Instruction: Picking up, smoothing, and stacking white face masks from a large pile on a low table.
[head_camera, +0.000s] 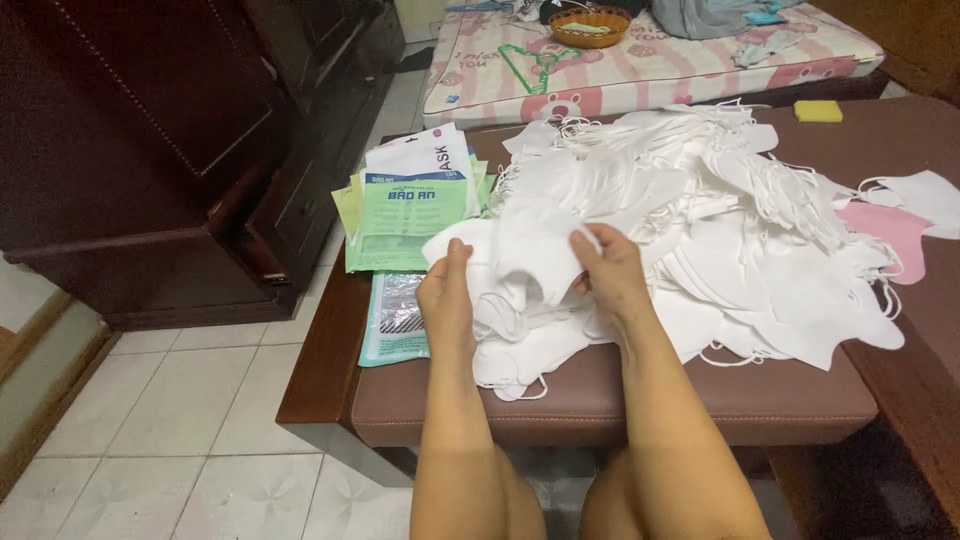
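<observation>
- White face mask (530, 262) sat atop the heap of masks (720, 220) on the brown table (600, 400).
- Left hand (447, 300) and right hand (610, 270) pinched its two edges, fingers closed on it.
- Green packets (400, 220) lay just left of the heap.

white mask heap (700, 210) crowding tabletop, green packets (400, 215) blocking left, bare cushion edge (620, 400) open in front
</observation>
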